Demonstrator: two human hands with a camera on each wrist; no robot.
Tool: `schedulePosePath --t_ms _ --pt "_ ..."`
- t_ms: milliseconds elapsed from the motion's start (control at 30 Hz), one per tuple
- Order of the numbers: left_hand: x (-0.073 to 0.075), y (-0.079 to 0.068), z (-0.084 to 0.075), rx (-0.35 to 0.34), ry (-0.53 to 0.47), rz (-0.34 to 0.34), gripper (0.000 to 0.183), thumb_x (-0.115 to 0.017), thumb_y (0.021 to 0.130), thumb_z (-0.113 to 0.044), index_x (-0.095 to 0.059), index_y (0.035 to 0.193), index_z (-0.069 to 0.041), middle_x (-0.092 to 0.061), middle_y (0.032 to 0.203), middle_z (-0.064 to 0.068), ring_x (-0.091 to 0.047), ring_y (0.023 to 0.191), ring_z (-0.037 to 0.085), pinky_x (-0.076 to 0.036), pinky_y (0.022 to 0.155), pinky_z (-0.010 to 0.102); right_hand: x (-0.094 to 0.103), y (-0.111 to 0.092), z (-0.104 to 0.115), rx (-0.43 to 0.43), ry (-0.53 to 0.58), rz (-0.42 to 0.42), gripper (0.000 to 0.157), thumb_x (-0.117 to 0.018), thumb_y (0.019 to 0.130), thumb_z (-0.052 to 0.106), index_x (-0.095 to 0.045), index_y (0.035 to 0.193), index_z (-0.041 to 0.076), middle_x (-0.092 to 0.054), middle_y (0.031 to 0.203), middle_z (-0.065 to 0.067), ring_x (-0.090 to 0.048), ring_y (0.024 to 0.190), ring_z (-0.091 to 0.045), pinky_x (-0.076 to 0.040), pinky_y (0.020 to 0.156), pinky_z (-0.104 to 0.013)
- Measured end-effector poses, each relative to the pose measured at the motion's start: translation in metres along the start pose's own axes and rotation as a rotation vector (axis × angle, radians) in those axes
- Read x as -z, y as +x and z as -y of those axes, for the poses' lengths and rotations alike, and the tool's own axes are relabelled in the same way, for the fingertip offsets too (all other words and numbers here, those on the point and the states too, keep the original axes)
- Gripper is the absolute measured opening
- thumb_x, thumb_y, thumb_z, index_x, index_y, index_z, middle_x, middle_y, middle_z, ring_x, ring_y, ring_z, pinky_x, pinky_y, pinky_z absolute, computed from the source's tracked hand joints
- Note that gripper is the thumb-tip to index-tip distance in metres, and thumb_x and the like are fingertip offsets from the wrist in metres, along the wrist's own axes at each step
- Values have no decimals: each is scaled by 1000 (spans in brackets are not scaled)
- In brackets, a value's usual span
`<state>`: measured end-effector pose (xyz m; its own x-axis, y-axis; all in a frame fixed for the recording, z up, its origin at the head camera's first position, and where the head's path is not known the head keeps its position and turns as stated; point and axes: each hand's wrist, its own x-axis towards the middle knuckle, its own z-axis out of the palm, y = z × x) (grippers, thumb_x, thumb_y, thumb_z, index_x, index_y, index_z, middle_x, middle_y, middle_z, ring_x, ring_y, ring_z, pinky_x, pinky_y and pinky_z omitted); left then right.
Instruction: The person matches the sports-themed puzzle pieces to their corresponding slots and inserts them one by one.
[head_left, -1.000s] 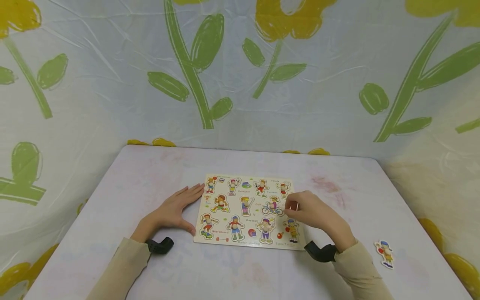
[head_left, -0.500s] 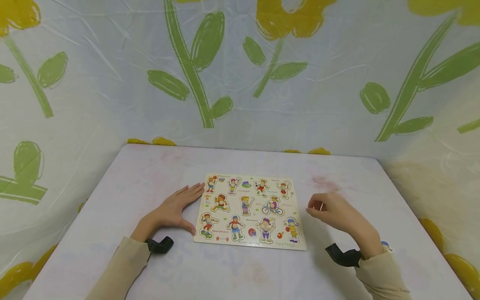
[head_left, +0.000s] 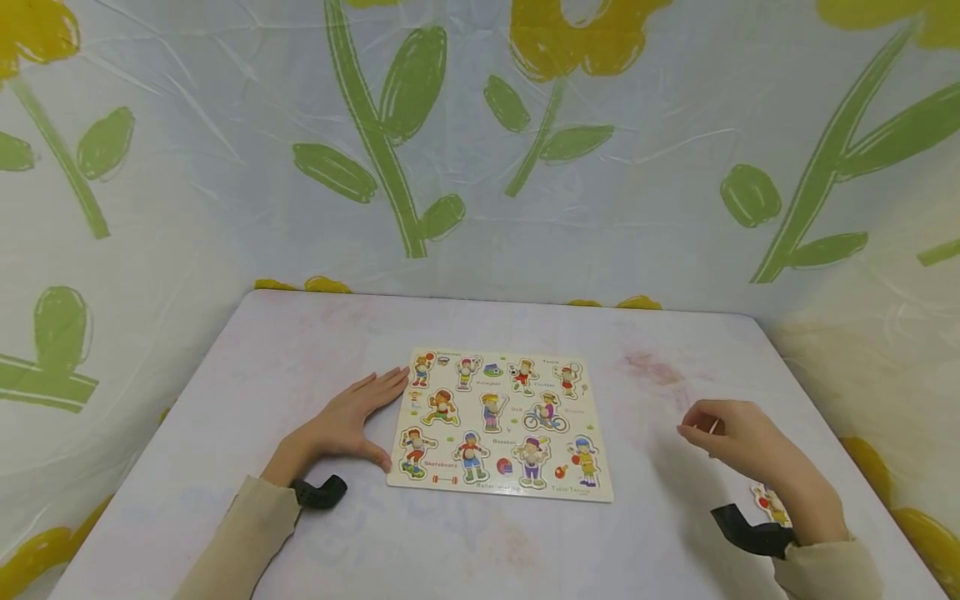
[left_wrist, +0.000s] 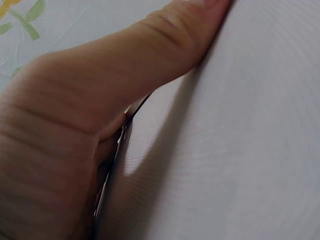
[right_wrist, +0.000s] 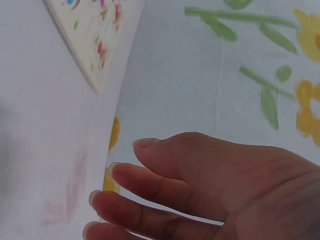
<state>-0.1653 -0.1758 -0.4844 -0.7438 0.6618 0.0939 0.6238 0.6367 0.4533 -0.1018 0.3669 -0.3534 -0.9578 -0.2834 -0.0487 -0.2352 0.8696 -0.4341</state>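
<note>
A flat puzzle board (head_left: 498,457) with colourful sports figures lies at the middle of the table. My left hand (head_left: 341,423) rests beside its left edge, fingers spread, with fingertips and thumb tip right at the edge. To the right of the board, my right hand (head_left: 738,429) is over the table, fingers loosely bent. In the right wrist view the right hand's thumb and fingers (right_wrist: 150,182) are apart, with nothing between them. Partly hidden behind the right wrist lies a loose puzzle piece (head_left: 767,502), a figure with a red paddle.
The pale table (head_left: 450,550) has faint pink stains. A curtain (head_left: 637,225) with green stems and yellow flowers hangs behind it and along both sides. A black wrist camera (head_left: 752,533) sits on the right wrist, another black camera (head_left: 321,492) on the left.
My right hand has left the board's right side and moved rightward over the table, passing in front of the loose puzzle piece. My left hand has stayed at the board's left edge.
</note>
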Motion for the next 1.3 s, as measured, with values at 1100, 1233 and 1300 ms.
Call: schedulePosePath --t_ms 1100,1233,1300 --pt "0 0 -1 2 -9 -4 131 -78 59 -74 -23 158 -7 -18 165 5 -14 151 27 -13 122 48 -3 -59 -94 -383 31 245 15 -72 87 18 -69 95 5 -60 84 -1 -58 72 -18 -50 61 -33" --pt "0 0 -1 4 2 -3 131 -77 59 -75 -23 158 -8 -18 165 4 -14 151 26 -13 122 47 -8 -60 -100 -400 39 241 12 -71 85 15 -69 92 4 -61 82 -1 -57 72 -18 -51 62 -33" --pt "0 0 -1 4 2 -3 131 -77 59 -75 -23 158 -8 -18 165 4 -14 151 26 -13 122 47 -11 -60 -102 -415 57 233 10 -71 85 12 -68 89 3 -61 81 -1 -56 71 -18 -52 62 -32"
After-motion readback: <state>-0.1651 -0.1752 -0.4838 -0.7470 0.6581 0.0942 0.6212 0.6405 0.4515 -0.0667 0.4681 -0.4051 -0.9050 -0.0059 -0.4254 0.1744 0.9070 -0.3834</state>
